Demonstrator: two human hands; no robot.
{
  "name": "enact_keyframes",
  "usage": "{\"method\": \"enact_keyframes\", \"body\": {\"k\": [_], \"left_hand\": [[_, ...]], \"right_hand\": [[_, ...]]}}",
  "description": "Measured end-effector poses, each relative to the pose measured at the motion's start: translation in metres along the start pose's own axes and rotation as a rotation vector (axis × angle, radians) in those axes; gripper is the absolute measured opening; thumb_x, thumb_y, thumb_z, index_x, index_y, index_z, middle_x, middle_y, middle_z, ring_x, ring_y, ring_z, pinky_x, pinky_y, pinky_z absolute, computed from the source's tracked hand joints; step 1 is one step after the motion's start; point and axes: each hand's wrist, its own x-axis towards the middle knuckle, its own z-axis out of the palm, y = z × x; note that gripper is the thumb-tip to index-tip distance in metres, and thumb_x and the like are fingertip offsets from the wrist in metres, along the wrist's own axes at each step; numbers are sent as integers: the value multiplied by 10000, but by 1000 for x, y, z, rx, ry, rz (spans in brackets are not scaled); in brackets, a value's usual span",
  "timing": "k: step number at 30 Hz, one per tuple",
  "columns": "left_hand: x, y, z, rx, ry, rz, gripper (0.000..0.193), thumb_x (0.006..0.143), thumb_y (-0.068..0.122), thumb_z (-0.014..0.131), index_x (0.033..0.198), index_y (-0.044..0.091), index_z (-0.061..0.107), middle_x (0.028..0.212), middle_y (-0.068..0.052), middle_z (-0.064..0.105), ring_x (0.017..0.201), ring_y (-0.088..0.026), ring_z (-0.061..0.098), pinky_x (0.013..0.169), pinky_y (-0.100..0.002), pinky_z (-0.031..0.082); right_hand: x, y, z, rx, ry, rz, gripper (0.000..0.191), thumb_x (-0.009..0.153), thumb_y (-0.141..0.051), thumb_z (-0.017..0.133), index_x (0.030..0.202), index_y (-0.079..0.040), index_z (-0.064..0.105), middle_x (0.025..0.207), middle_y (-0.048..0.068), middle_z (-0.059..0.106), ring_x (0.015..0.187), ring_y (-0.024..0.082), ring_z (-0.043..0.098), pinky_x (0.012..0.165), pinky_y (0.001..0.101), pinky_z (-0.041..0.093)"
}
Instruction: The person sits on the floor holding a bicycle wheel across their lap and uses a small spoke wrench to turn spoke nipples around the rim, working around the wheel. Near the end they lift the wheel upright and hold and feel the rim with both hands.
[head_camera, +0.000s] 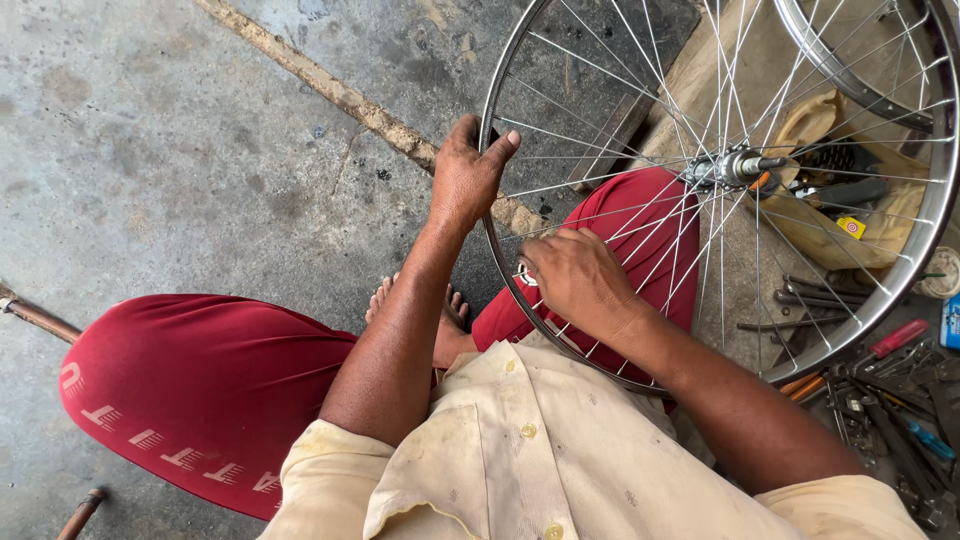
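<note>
Currently I find my left hand (465, 180) clamped on the wheel rim (497, 262), which stands propped over my red-clad knee (640, 215). My right hand (575, 280) pinches a small tool against a spoke (640, 225) nipple at the rim. Judged step: spoke adjustment; the following turn calls for steady rim support

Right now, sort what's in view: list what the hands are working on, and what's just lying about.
In hand:
- bicycle wheel, rim gripped by the left hand
- spokes, worked near the rim by the right hand
- hub

Lying about:
- second wheel behind
- red-handled screwdriver
- scattered tools on the floor
- cloth bag
</note>
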Motion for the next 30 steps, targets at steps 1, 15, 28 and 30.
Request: {"method": "enact_keyframes", "body": {"k": [1,15,28,30], "left_hand": [[0,-1,-1,2,3,8,432,909,438,758,912,40,590,799,-86,641,751,-184,629,687,-404,532],[-3,5,-4,-175,1,-7,387,907,352,784,1017,15,629,729,-11,654,562,-128,599,509,-338,517],[-9,8,4,-318,-77,-109,323,954,275,782,1028,44,569,631,48,523,469,-60,490,402,-256,412],[-11,9,4,-307,-64,-122,318,941,282,780,1039,51,583,615,43,517,461,-64,485,398,-258,407]], "right_hand": [[1,0,1,20,-7,12,145,936,-151,634,984,-41,714,837,136,728,864,309,686,842,478,505],[13,-1,-27,249,-121,-58,174,902,-159,665,1003,-18,681,913,154,716,950,356,687,888,474,512],[-15,17,-6,175,-81,-82,80,941,-89,583,1000,-57,627,976,119,555,957,277,636,865,452,519],[-11,16,-8,142,-108,-101,73,938,-99,576,970,-68,634,962,125,530,937,274,635,828,457,523]]}}
